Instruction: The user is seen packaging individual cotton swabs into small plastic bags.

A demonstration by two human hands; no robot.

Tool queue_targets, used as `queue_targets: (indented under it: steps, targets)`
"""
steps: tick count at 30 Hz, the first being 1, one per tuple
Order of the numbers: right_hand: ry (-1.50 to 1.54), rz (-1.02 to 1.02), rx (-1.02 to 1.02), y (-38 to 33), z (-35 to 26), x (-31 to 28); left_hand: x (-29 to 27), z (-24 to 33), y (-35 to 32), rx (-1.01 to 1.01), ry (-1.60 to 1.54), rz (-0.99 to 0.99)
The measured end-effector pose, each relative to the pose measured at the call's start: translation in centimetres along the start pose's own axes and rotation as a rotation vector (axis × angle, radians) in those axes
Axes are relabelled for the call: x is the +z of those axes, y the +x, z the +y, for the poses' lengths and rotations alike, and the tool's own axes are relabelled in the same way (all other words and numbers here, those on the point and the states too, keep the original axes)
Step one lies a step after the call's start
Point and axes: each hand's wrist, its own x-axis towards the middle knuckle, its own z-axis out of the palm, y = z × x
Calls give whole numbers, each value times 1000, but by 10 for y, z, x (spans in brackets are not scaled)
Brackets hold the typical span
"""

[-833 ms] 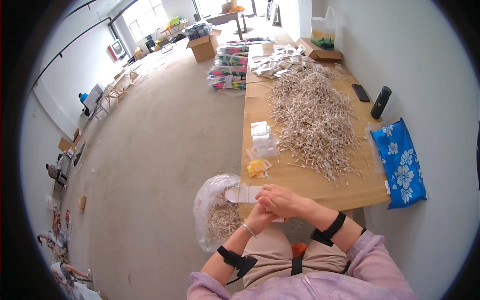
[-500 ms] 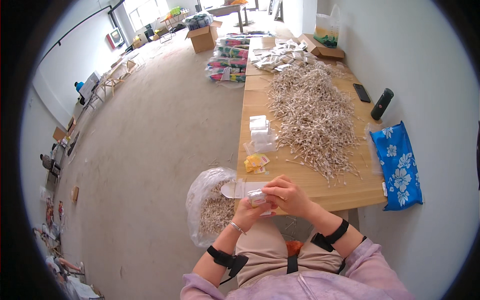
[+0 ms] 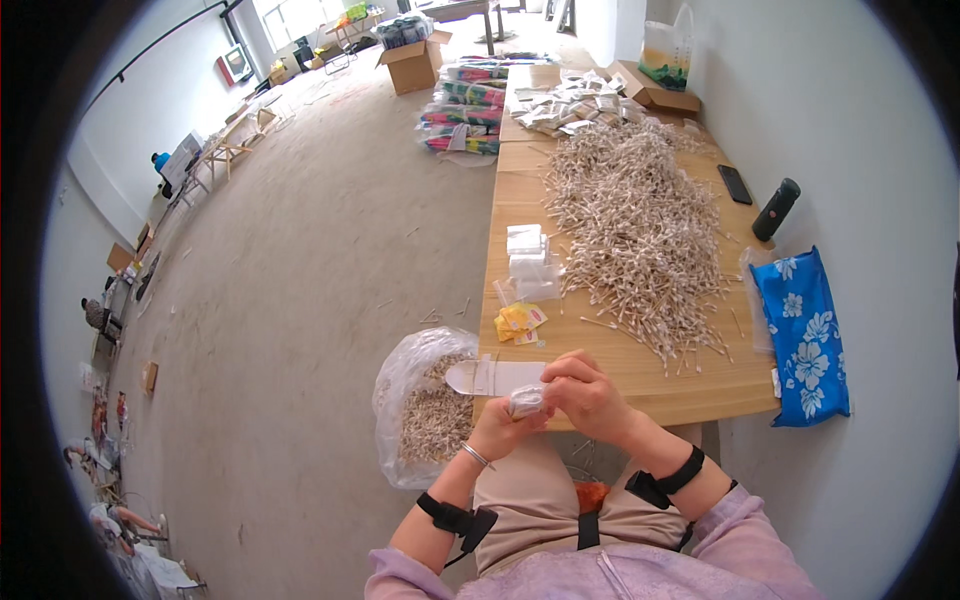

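In front of my lap, at the near edge of the table, my left hand point(image 3: 497, 428) is closed around a small clear plastic packet point(image 3: 526, 401). Fingers of my right hand point(image 3: 585, 392) pinch together at the packet's right side; its contents are hard to make out. Just beyond lies a white strip with a rounded end point(image 3: 510, 376), jutting past the table's left edge. Yellow cards point(image 3: 520, 320) and a stack of small clear bags point(image 3: 532, 268) sit farther up that side. A big heap of cotton swabs point(image 3: 640, 230) covers the table's middle.
Below the table's left edge stands a clear sack point(image 3: 388, 405) of cotton swabs. Along the right lie a blue flowered pouch point(image 3: 803, 335), a dark bottle point(image 3: 776, 208) and a phone point(image 3: 734, 184). Filled packets point(image 3: 580, 103) and an open carton point(image 3: 655, 92) are at the far end.
The packet has turned in my hands, and its yellow-and-red print no longer shows. My right hand has shifted slightly to the right. The whole view has moved a little.
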Motion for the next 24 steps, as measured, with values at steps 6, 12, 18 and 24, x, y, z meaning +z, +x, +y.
queue_targets:
  steps: [6,12,18,24]
  targets:
    - [263,43,272,-11,8,6,-7,-16,4,40,192,13]
    - [327,-153,338,-12,21,5,-3,-23,10,43,121,-2]
    - [468,-34,555,-17,24,19,-9,-37,24,-29,238,21]
    - [330,-77,522,-21,36,29,-12,-62,33,22,53,42]
